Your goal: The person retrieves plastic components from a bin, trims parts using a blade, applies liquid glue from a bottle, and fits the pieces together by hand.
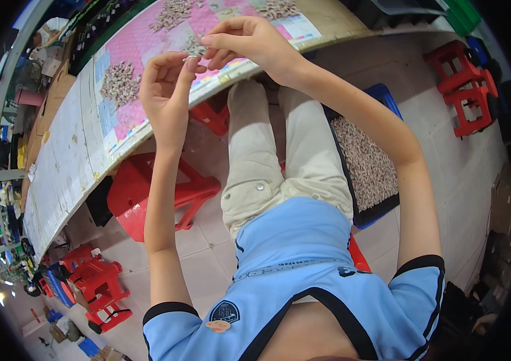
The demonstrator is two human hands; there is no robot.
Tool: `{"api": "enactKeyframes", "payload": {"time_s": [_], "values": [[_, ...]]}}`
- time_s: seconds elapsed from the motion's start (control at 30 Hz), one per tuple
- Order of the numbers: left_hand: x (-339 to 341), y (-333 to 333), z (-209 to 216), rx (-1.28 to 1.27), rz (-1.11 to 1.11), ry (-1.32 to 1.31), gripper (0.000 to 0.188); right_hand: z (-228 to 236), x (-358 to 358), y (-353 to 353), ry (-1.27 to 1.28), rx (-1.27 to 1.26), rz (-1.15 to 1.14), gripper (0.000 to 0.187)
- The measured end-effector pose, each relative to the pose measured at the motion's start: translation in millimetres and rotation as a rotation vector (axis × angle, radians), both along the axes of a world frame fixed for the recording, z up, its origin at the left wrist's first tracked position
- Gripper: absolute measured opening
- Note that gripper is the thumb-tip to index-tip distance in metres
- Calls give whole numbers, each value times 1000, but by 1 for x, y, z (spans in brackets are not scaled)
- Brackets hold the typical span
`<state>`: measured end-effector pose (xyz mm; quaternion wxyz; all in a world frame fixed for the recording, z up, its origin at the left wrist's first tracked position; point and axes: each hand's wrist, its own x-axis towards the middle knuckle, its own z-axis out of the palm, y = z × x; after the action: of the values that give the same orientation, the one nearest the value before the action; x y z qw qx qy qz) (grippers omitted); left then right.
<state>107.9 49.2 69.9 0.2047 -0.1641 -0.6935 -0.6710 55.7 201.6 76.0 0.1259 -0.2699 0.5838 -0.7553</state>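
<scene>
Two bare hands meet above the near edge of one worktable [66, 174], the single landmark here. The left hand [168, 93] has its thumb and index fingertip pinched on one small pale piece [191, 58], held above the table. The right hand [252, 45] comes up to that same piece from the other side, its thumb and fingers bent close; whether they grip anything, I cannot tell. On the table lies one pink patterned sheet [138, 45] bearing four heaps of small pieces: one left heap [120, 83], one far heap [170, 14], one right heap [278, 8], and one middle heap [194, 46] partly hidden behind the hands. Below the table's near edge, on the floor, stands one tray [360, 218] full of similar pieces, too many to count.
</scene>
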Motion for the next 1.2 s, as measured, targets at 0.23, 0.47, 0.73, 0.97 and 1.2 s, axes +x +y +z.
{"api": "enactKeyframes", "payload": {"time_s": [0.23,0.47,0.73,0.97,1.2], "values": [[-72,-19,-9,46,76,37,12,-15,-64,-30,-191,-148,71,18],[-135,-50,-20,-14,179,44,12,-24,-120,-67,-148,-146,64,14],[-166,-64,-44,98,269,-63,13,-43,-156,-94,-106,-80,50,12],[-159,-64,-56,103,204,-122,14,-57,-150,-86,-163,-93,84,10],[-156,-64,-58,126,154,-146,14,-58,-145,-83,-232,-104,145,9]]}}
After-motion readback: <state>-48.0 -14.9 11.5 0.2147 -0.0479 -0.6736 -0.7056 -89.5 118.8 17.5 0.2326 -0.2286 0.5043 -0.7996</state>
